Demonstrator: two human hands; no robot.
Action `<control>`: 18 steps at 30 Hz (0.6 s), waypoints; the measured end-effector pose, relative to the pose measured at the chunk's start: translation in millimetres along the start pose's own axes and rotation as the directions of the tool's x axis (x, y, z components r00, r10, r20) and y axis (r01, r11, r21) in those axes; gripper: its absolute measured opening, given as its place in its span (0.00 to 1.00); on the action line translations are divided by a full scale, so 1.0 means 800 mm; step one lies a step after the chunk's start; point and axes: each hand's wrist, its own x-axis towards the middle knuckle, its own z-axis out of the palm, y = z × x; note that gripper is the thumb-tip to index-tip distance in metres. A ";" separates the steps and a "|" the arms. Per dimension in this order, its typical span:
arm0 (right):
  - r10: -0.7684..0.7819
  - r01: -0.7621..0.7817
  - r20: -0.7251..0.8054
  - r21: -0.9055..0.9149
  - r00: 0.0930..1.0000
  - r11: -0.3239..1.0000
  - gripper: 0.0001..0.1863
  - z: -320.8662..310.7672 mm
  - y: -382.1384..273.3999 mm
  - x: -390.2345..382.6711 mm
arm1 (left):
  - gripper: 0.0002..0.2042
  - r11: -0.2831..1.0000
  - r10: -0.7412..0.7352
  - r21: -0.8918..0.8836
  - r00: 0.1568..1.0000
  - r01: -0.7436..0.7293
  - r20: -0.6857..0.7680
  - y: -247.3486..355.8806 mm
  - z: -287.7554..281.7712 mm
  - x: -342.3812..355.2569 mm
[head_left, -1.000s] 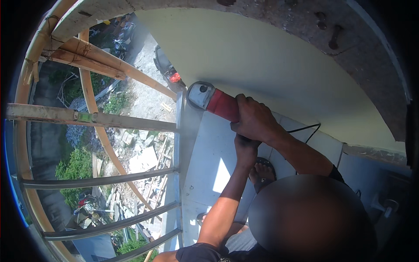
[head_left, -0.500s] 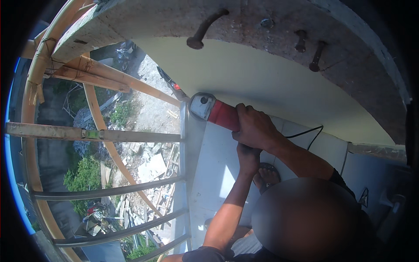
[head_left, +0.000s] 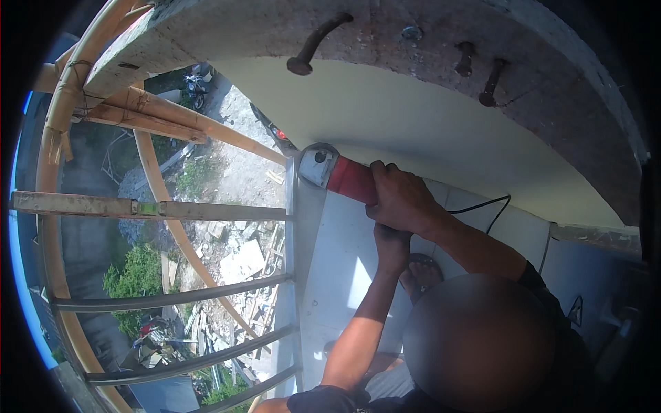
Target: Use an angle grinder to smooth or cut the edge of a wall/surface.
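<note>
An angle grinder (head_left: 352,180) with a red body and silver-grey head lies at a slant, its head at the base of the cream wall (head_left: 385,110), beside the pale ledge. Wrapped round its body is my right hand (head_left: 403,196). Just below, my left hand (head_left: 392,242) is closed against the grinder's rear part; its fingers are mostly hidden under the right hand. A round guard edge shows around the head, but the disc itself is hidden. The black cord (head_left: 482,204) runs off to the right along the wall.
Metal rails (head_left: 179,301) and bamboo poles (head_left: 186,113) border a drop on the left, with rubble (head_left: 241,261) and plants far below. Rusty nails (head_left: 320,45) stick out of the beam (head_left: 227,34) overhead. A sandaled foot (head_left: 421,275) stands on the white floor (head_left: 330,275).
The view has shifted slightly, so the nails appear a little farther left and higher. Both hands keep their hold, and the grinder stays at almost the same spot by the wall.
</note>
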 end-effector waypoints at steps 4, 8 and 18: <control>-0.018 0.020 0.047 -0.039 0.999 0.999 0.27 0.010 0.000 -0.007 | 0.15 0.989 -0.024 -0.148 0.998 0.015 -0.058 -0.015 -0.003 -0.011; -0.006 0.007 0.044 -0.023 0.999 1.000 0.26 0.014 0.003 -0.006 | 0.11 0.998 -0.046 -0.039 0.999 0.045 -0.026 -0.019 -0.010 -0.009; 0.005 -0.005 0.022 -0.008 1.000 1.000 0.26 0.015 0.000 0.000 | 0.21 0.992 -0.128 0.016 0.990 0.127 0.053 -0.014 -0.020 -0.001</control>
